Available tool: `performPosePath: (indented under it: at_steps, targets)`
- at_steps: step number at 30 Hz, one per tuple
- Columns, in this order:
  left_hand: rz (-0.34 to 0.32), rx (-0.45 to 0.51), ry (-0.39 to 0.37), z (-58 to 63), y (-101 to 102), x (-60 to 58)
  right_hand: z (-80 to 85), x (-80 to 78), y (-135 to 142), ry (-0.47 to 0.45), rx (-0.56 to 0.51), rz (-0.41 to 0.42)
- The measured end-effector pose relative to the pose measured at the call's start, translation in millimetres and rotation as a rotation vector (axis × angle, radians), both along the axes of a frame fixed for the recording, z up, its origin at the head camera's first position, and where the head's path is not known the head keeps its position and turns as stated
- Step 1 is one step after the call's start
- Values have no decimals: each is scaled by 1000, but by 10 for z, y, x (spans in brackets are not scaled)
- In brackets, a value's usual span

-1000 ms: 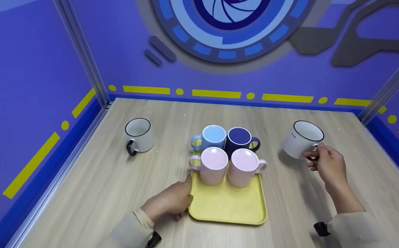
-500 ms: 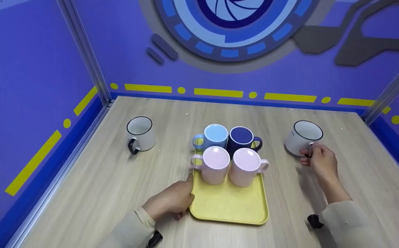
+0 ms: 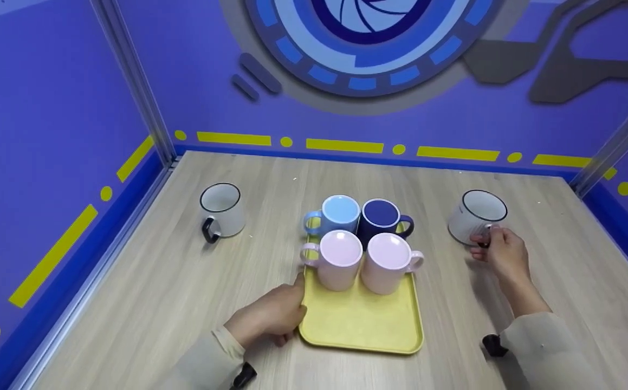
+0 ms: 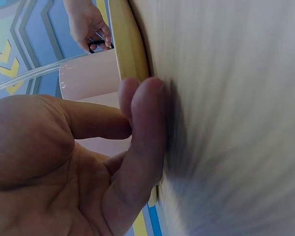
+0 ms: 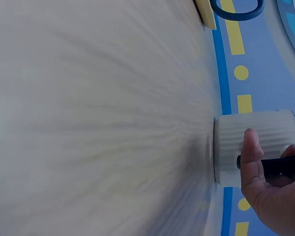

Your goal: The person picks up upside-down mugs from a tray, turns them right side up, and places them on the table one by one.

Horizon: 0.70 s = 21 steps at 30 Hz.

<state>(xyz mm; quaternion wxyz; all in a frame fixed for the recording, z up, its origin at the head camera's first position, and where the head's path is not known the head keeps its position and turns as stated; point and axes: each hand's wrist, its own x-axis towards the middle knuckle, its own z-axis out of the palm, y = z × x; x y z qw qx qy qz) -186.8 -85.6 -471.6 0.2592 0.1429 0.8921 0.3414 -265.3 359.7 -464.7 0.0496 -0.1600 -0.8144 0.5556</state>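
At the right of the head view, my right hand holds the black handle of a white mug with a dark rim. The right wrist view shows that mug's ribbed side, its base right at the tabletop. My left hand pinches the left edge of a yellow tray, thumb along the rim and fingers curled low beside it. Grouped on the tray's far part are a light blue mug, a navy mug and two pink mugs, handles outward.
A second white mug with a black handle stands on the wooden table at the left. Blue-purple panels with yellow marks wall in the back and both sides.
The white mug in my right hand has come down, from slightly raised and tilted to upright at the tabletop. My left hand keeps its place at the tray's edge.
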Motion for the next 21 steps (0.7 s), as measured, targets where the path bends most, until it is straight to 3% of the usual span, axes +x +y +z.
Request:
performPosePath:
  at_steps: [21]
  targets:
    - [23,18,3,-21,7,1,5,49,19,-6,47,64]
